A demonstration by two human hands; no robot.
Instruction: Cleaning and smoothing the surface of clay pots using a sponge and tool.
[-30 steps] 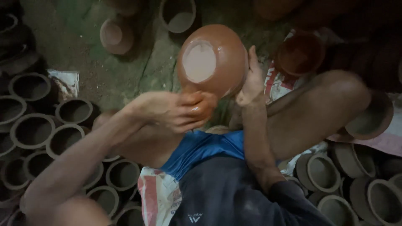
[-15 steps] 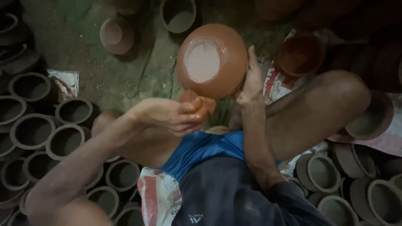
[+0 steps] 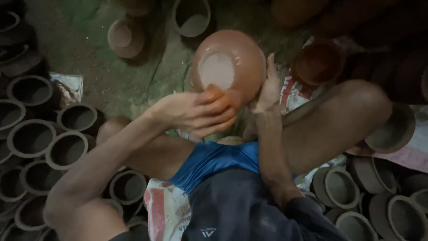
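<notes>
the right hand [image 3: 267, 91] is lying open against the pot [image 3: 229, 67], propping it; the left hand [image 3: 200, 114], fingers curled, is pressing an orange cloth [image 3: 220, 96] to its pale base.

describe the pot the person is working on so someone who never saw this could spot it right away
Start at the seated person's bent knees: the pot is held up just beyond them, above the green-stained floor. The right hand steadies its side while the left hand presses an orange pad at its lower edge. Unlike the dull grey pots packed on the ground, it is round, glossy reddish-brown, with a pale patch facing up.
</notes>
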